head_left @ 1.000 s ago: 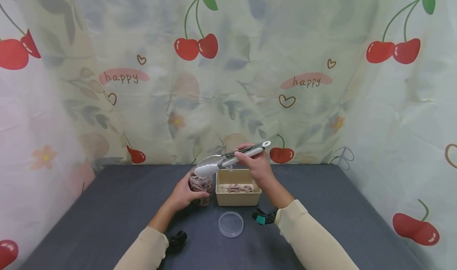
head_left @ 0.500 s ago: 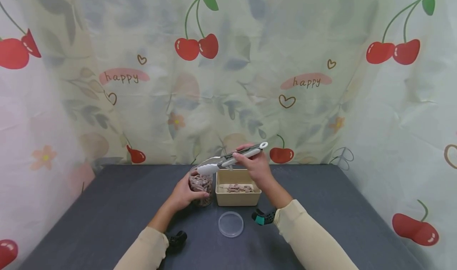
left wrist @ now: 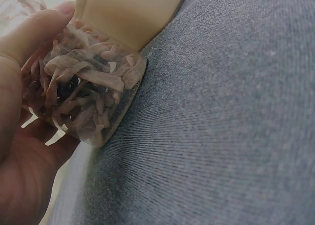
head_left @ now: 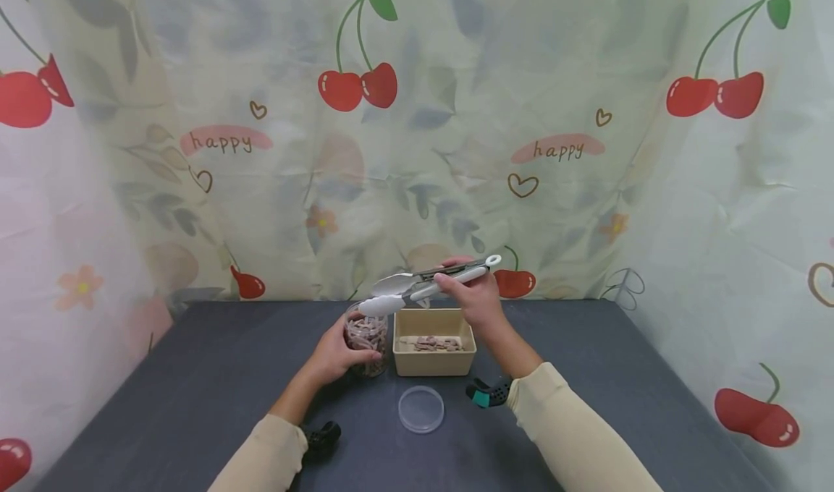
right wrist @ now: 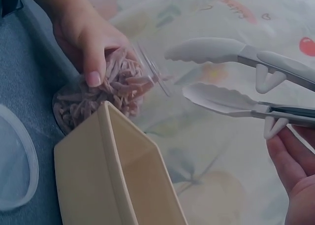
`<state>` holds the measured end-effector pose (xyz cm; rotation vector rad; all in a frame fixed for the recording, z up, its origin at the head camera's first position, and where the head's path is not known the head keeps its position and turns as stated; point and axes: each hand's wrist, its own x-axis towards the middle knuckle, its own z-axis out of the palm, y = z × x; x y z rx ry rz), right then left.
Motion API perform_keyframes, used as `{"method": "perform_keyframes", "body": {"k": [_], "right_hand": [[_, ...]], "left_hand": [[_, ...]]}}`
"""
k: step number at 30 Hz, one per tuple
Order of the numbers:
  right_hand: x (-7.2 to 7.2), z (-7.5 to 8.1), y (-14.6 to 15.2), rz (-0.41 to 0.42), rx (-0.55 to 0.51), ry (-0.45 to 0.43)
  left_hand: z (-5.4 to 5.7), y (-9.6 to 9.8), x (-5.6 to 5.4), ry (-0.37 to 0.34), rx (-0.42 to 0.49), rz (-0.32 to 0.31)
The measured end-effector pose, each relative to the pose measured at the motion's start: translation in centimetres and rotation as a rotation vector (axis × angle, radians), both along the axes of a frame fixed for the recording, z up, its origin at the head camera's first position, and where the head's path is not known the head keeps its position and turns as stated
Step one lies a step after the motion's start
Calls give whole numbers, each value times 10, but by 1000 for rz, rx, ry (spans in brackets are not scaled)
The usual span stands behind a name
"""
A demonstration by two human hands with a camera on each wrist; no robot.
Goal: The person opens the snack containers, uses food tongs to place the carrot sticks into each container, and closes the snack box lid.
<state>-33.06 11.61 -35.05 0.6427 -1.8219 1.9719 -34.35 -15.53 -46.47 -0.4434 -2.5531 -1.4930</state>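
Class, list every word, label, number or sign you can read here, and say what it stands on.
"happy": left pink patch on the curtain.
"happy": right pink patch on the curtain.
Right wrist view: a curtain word, too blurred to be sure of.
No readable text on jar, tongs, box or lid.

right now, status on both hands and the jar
Left hand grips jar. Right hand holds tongs spread open near it. Lid off, on table, out of the way.
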Motion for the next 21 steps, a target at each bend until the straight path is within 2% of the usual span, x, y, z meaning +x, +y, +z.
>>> {"method": "perform_keyframes", "body": {"k": [12,21], "right_hand": [[4,1,23,-36,19,-41],[6,0,42,-32,28,-56]], "left_hand": [[0,0,0,13,-3,-6],[1,0,1,7,-7,0]]}}
